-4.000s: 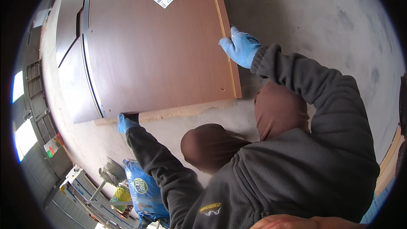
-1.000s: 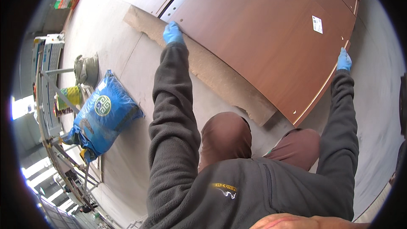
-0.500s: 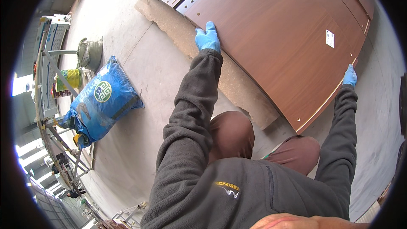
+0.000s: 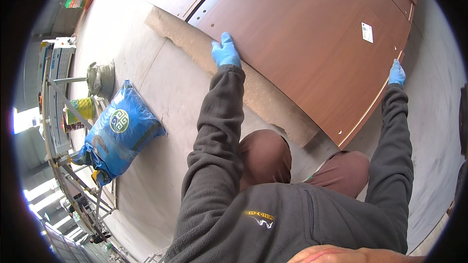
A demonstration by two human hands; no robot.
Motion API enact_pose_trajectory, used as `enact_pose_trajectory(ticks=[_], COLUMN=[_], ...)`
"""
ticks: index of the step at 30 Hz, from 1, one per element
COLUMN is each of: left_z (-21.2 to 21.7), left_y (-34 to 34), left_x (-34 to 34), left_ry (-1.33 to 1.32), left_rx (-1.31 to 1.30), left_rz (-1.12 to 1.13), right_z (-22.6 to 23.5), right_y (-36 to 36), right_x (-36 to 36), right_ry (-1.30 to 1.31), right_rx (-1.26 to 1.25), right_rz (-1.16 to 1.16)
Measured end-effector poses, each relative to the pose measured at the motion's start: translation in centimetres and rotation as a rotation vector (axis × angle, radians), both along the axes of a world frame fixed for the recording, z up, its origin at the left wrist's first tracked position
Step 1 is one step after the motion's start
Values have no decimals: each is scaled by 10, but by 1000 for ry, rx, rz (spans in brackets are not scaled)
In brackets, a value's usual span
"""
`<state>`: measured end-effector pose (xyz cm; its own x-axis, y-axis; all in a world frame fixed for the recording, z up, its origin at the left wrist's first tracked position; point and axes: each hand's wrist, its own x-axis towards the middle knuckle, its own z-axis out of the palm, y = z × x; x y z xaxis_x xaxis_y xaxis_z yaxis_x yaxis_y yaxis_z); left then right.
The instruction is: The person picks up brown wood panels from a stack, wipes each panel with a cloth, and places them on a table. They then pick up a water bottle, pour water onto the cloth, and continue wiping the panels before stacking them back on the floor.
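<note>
1. Brown panel (image 4: 302,53) lies flat, mid to far right, slightly skewed to the person. Near corner points at the gap by the right knee (image 4: 343,170). Left edge runs from there to far left; right edge runs far right. Far end leaves view, so can't tell which axis is longer.
2. Left hand (image 4: 226,52), blue glove: at the panel's left edge, two digits spread in a V, tips at the rim. Rest hidden; can't tell if it's pinching.
3. Right hand (image 4: 397,72), same glove: at the right edge, by the pale edge band. Fingers look pressed together; can't tell if they hook under.
4. Counts: one white label (image 4: 367,32) on the panel, two gloves, one blue bag (image 4: 122,129), one grey-green sack (image 4: 101,80), one yellow-green bag (image 4: 82,109).
5. Edges: one tan board (image 4: 273,112) sticks out along the panel's left edge, its outer side ragged.
6. Room: wide floor (image 4: 165,83) strip between tan board and blue bag; more floor right of the panel. Knees sit just beside the near corner.
</note>
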<state>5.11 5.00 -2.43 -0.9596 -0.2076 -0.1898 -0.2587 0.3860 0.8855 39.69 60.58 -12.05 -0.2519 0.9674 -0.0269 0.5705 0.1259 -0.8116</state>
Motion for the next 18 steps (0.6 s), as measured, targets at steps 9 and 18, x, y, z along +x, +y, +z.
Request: enact_pose_trajectory(ticks=[9,18], left_z=[5,-9], left_y=[0,1], left_x=[4,-7], left_ry=[43,3], left_rx=[45,-23], left_rz=[8,45], right_z=[24,25], right_y=[-28,-37], right_x=[-12,-14], right_ry=[199,10], right_rx=[-194,-5], right_rz=[-69,-46])
